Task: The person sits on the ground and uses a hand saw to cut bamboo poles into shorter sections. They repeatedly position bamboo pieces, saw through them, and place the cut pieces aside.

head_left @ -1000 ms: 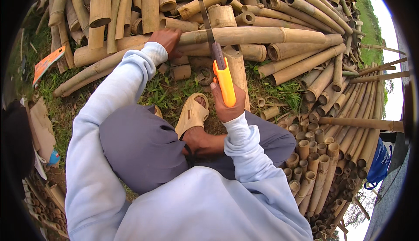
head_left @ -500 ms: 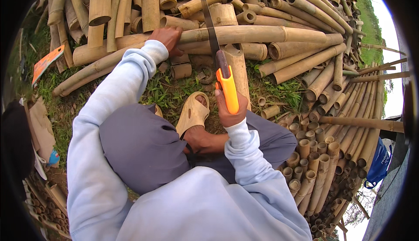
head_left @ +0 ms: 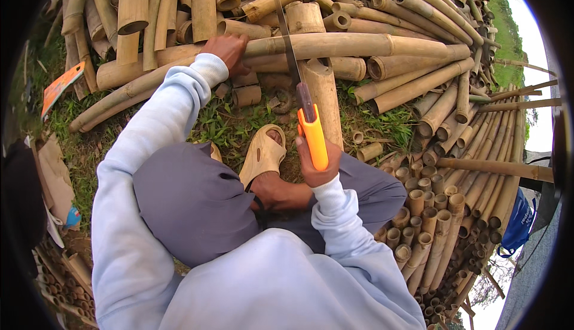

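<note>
My left hand [head_left: 228, 50] presses down on a long horizontal bamboo pole [head_left: 359, 46] lying across other stalks. My right hand [head_left: 317, 167] grips the orange handle of a hand saw [head_left: 312, 134]. The saw's thin blade [head_left: 282, 25] runs up and away across that pole, just to the right of my left hand. A short upright bamboo piece [head_left: 324, 97] lies under the pole beside the blade. I sit cross-legged in grey trousers, with a tan sandal [head_left: 262, 153] on my foot in the grass.
Cut bamboo stalks are piled all along the back [head_left: 179, 7] and stacked end-on at the right [head_left: 442, 210]. Short offcuts [head_left: 246, 95] lie on the grass. An orange flat object [head_left: 60, 86] lies at left, and a blue bag [head_left: 519, 222] hangs at right.
My right hand has pulled the saw back toward me, so the orange handle sits lower and nearer my knee. My left hand stays on the pole.
</note>
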The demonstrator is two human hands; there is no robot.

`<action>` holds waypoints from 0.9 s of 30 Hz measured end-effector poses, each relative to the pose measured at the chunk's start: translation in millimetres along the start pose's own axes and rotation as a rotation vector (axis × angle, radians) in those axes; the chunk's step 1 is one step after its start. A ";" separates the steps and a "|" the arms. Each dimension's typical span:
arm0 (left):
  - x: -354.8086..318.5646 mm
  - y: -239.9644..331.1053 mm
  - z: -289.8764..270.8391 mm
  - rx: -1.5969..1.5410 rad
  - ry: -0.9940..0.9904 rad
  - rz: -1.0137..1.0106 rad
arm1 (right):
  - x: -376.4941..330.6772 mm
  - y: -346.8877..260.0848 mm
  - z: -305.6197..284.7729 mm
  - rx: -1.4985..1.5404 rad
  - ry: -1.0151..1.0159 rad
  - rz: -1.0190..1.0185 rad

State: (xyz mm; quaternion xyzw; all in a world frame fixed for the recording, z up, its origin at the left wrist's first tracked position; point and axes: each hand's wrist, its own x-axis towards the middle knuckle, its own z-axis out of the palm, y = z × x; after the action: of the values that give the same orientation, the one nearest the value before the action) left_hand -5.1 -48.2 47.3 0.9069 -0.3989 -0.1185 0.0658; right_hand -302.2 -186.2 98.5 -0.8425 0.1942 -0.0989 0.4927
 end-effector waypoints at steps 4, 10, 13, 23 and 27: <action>-6.1 4.5 -4.7 0.017 -0.105 -0.052 | 4.4 2.6 3.4 0.101 0.006 0.117; -4.4 -10.5 0.2 0.037 -0.082 -0.088 | -132.0 -17.6 -46.9 -0.116 -0.078 0.016; -3.3 -6.6 4.8 0.017 -0.034 -0.028 | -65.2 -10.1 -25.4 -0.070 -0.034 0.055; -4.8 -15.5 9.1 0.070 -0.003 -0.018 | -117.3 -18.6 -40.2 -0.008 -0.048 0.116; 0.3 -5.8 7.7 0.071 -0.010 -0.027 | -106.9 -24.6 -42.3 -0.058 -0.032 0.031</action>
State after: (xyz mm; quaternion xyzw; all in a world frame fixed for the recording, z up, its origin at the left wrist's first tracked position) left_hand -2.9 -44.7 38.6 0.9134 -0.3908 -0.1098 0.0299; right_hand -408.4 -163.5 143.4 -0.8548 0.2021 -0.0723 0.4725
